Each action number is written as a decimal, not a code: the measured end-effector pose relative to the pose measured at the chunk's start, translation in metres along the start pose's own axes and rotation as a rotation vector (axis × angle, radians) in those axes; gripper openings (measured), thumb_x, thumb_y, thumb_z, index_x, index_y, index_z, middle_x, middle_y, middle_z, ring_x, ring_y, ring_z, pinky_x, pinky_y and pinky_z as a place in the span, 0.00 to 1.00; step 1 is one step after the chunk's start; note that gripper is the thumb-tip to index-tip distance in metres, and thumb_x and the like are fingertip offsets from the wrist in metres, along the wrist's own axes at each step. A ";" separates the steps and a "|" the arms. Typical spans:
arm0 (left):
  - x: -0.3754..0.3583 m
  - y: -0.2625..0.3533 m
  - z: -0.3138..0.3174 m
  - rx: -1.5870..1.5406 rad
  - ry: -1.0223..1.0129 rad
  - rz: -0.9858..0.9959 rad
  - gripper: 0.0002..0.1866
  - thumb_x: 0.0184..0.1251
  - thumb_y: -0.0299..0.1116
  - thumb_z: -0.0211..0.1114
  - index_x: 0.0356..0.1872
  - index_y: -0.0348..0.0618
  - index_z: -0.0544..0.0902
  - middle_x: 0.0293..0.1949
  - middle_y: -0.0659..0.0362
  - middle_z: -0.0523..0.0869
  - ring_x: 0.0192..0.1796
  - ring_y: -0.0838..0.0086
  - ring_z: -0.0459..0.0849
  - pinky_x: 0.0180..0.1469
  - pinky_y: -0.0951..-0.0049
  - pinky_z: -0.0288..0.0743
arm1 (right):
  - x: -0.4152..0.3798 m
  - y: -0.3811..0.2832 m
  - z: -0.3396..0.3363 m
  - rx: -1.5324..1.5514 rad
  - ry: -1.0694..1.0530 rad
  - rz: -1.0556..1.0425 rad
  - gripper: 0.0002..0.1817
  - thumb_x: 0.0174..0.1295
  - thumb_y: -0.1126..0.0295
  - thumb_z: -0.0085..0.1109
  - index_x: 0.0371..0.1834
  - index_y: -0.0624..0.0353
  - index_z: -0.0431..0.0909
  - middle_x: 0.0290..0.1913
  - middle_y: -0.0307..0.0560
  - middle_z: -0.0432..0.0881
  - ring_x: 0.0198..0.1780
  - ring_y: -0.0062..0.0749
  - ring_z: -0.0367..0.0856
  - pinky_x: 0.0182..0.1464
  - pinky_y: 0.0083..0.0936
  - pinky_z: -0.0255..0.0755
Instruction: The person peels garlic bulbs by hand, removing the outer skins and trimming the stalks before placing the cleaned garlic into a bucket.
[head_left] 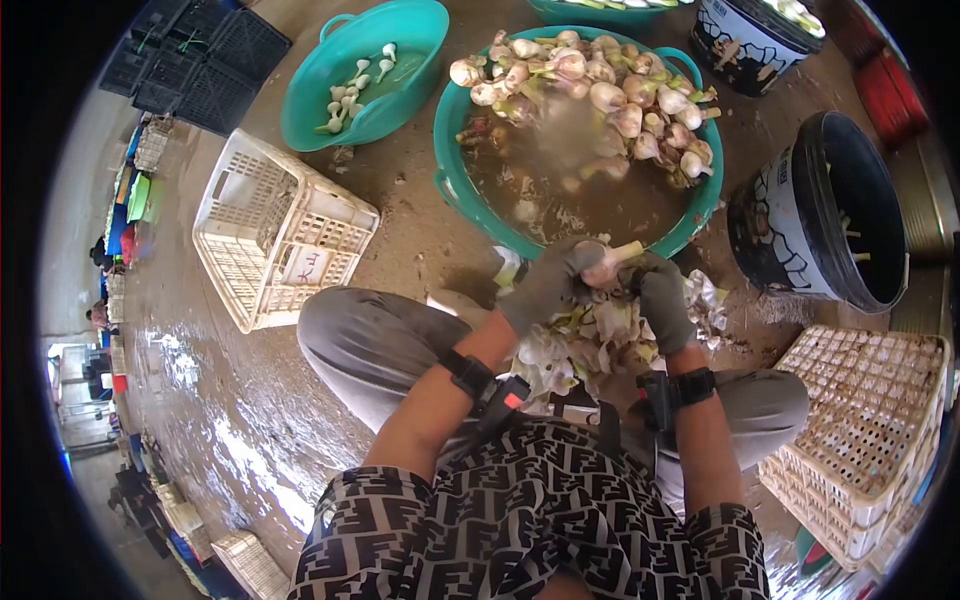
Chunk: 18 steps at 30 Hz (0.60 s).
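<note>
A garlic bulb (pixel 606 270) with a short cut stem is held up in front of my knees, its stem pointing to the right. My left hand (pixel 548 287), in a grey glove, is closed around the bulb's left side. On the other side my right hand (pixel 664 304), also gloved, has its fingers curled in against the bulb; its fingertips are partly hidden. Below both hands lies a heap of peeled garlic skins (pixel 600 345). Just beyond is a green tub (pixel 500 235) of muddy water, with many unpeeled garlic bulbs (pixel 625 95) piled at its far side.
A second green tub (pixel 300 105) at the upper left holds several cleaned bulbs (pixel 345 105). A white crate (pixel 285 240) stands left, and stacked crates (pixel 860 410) stand right. Black-and-white buckets (pixel 775 225) line the right side. The floor (pixel 215 400) is wet and muddy.
</note>
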<state>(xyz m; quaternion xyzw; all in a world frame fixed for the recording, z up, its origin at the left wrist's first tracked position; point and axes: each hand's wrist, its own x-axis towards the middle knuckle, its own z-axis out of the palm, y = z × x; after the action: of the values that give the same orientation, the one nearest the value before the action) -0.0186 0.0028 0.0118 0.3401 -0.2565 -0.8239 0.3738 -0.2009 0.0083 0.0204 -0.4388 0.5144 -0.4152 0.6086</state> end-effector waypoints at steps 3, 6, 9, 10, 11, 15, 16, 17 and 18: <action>0.004 -0.002 -0.006 -0.169 -0.047 0.043 0.18 0.63 0.41 0.58 0.46 0.38 0.74 0.36 0.62 0.77 0.37 0.79 0.76 0.42 0.78 0.74 | 0.002 0.011 0.000 -0.092 0.021 -0.064 0.07 0.55 0.70 0.60 0.28 0.63 0.77 0.21 0.36 0.74 0.19 0.19 0.69 0.22 0.18 0.64; -0.007 0.007 0.010 0.212 0.091 0.129 0.21 0.57 0.36 0.64 0.50 0.37 0.73 0.41 0.60 0.77 0.40 0.79 0.76 0.44 0.77 0.74 | -0.001 0.000 0.004 0.040 -0.005 0.073 0.10 0.56 0.68 0.61 0.34 0.64 0.77 0.22 0.36 0.75 0.20 0.18 0.70 0.22 0.18 0.65; -0.005 -0.001 0.014 0.678 0.161 0.345 0.27 0.51 0.29 0.69 0.54 0.37 0.72 0.45 0.58 0.77 0.44 0.78 0.76 0.47 0.77 0.74 | -0.003 -0.004 0.009 0.146 0.021 0.179 0.12 0.57 0.67 0.60 0.39 0.64 0.76 0.23 0.36 0.75 0.21 0.18 0.71 0.22 0.17 0.65; -0.005 -0.003 0.016 0.716 0.189 0.344 0.29 0.48 0.27 0.70 0.55 0.37 0.71 0.46 0.58 0.77 0.45 0.78 0.76 0.47 0.77 0.73 | -0.002 -0.003 0.009 0.157 0.037 0.188 0.13 0.57 0.67 0.60 0.41 0.64 0.76 0.23 0.35 0.75 0.21 0.18 0.71 0.22 0.17 0.66; -0.004 -0.003 0.017 0.754 0.219 0.346 0.32 0.46 0.25 0.72 0.56 0.37 0.71 0.47 0.57 0.77 0.46 0.78 0.75 0.48 0.77 0.73 | -0.001 -0.001 0.009 0.194 0.035 0.179 0.13 0.57 0.67 0.60 0.40 0.64 0.75 0.23 0.35 0.75 0.21 0.18 0.71 0.22 0.16 0.65; -0.006 -0.004 0.014 0.597 0.192 0.324 0.25 0.54 0.33 0.68 0.53 0.38 0.72 0.45 0.58 0.78 0.43 0.78 0.76 0.46 0.77 0.74 | -0.002 0.001 0.006 0.262 -0.018 0.171 0.12 0.56 0.70 0.60 0.40 0.64 0.76 0.24 0.37 0.76 0.21 0.18 0.71 0.22 0.16 0.65; -0.006 -0.006 0.012 0.482 0.178 0.312 0.22 0.56 0.36 0.67 0.50 0.39 0.74 0.43 0.59 0.79 0.41 0.78 0.78 0.45 0.77 0.75 | -0.003 -0.001 0.004 0.258 -0.040 0.175 0.12 0.55 0.71 0.61 0.40 0.64 0.76 0.25 0.37 0.76 0.21 0.18 0.71 0.22 0.15 0.65; -0.006 -0.007 0.010 0.367 0.165 0.300 0.19 0.58 0.40 0.65 0.48 0.41 0.76 0.41 0.59 0.79 0.38 0.78 0.79 0.43 0.77 0.75 | -0.003 0.004 0.001 0.189 -0.048 0.143 0.11 0.55 0.72 0.61 0.40 0.64 0.77 0.26 0.37 0.77 0.21 0.19 0.72 0.23 0.16 0.66; -0.004 -0.006 0.007 0.140 0.142 0.171 0.18 0.60 0.43 0.63 0.45 0.42 0.76 0.39 0.60 0.79 0.36 0.78 0.78 0.41 0.77 0.75 | 0.000 0.012 -0.003 0.120 -0.057 0.111 0.11 0.54 0.73 0.61 0.40 0.64 0.77 0.26 0.38 0.78 0.22 0.20 0.73 0.24 0.16 0.67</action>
<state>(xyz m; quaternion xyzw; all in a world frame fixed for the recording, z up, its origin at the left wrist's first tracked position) -0.0246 0.0108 0.0131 0.3999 -0.3143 -0.7429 0.4352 -0.2033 0.0112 0.0089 -0.3839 0.4946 -0.3981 0.6704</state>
